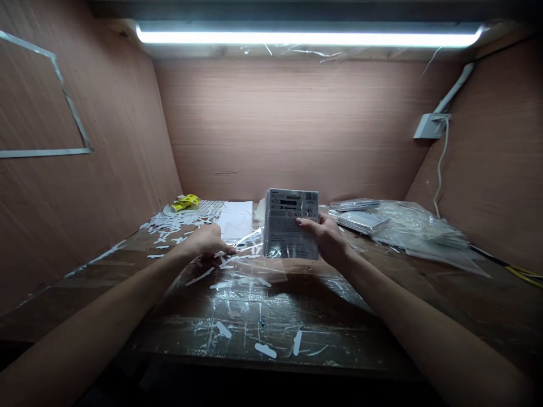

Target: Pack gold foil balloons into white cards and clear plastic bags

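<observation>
My right hand (pixel 328 234) grips a stack of flat printed packs (pixel 292 243) in clear plastic and holds it upright above the table. Its thumb lies across the front pack, which bears small print, a barcode and a hang-hole cutout. Over to the left, my left hand (pixel 207 239) is low at the table with its fingers closed together. White paper scraps (pixel 229 260) and a shiny clear strip (pixel 249 239) lie by its fingertips; what the fingers pinch, if anything, is hidden. Just behind this hand is a pile of white sheets (pixel 236 217).
A yellow label roll (pixel 185 203) sits among scraps at the back left. Plastic-wrapped packs (pixel 360 220) and loose clear bags (pixel 424 229) lie at right. White cutouts (pixel 265 350) dot the front edge. A lit tube (pixel 309 38) hangs overhead; wooden walls (pixel 280 124) enclose the table.
</observation>
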Available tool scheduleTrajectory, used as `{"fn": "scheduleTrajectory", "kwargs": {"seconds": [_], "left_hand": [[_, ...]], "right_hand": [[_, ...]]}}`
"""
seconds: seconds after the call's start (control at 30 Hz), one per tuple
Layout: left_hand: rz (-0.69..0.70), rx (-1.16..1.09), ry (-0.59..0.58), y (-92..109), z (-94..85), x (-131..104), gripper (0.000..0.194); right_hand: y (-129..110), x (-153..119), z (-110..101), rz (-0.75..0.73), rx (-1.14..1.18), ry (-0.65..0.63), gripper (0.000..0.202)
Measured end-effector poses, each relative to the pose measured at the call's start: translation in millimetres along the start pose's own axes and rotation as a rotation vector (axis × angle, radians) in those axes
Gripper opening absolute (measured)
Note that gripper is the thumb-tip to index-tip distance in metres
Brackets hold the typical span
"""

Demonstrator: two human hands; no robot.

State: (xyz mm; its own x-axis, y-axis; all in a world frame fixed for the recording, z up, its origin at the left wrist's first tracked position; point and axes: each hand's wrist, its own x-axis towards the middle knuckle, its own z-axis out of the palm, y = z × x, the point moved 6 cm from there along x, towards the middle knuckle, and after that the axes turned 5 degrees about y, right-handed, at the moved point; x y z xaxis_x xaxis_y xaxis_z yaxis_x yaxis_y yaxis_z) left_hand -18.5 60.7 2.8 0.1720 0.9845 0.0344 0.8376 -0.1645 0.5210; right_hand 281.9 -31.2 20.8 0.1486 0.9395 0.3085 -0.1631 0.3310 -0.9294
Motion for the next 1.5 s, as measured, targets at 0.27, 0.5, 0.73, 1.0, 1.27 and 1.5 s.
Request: {"fn": "scheduleTrajectory", "kwargs": {"seconds": [0.27, 0.5, 0.73, 1.0, 1.27, 1.5], "left_hand": [[-0.024, 0.159, -0.003, 1.6, -9.6, -5.9, 0.047], [-0.059, 0.157, 0.007, 4.4, -8.6, -15.1, 0.048], [0.005, -0.172, 0.200, -4.0, -31.1, -3.3, 0.029], [0.090, -0.663, 0.341, 13.0, -33.9, -1.7, 0.026], [0.102, -1.393, 0.246, 37.8, -17.7, -18.6, 0.049], [0.433, -1.114, 0.564, 40.8, -54.2, -32.4, 0.039]], "right_hand": [[12.1, -1.1, 2.7, 0.039, -0.040, -0.020, 0.039], [18.4, -7.7, 11.5, 0.095, -0.020, -0.053, 0.042], [19.1, -9.7, 13.4, 0.108, -0.040, -0.054, 0.043], [17.2, -15.0, 19.9, 0.180, -0.038, -0.187, 0.041], [27.0, -22.0, 32.1, 0.274, -0.041, -0.423, 0.042], [22.8, -25.9, 37.9, 0.231, -0.035, -0.477, 0.042]]}}
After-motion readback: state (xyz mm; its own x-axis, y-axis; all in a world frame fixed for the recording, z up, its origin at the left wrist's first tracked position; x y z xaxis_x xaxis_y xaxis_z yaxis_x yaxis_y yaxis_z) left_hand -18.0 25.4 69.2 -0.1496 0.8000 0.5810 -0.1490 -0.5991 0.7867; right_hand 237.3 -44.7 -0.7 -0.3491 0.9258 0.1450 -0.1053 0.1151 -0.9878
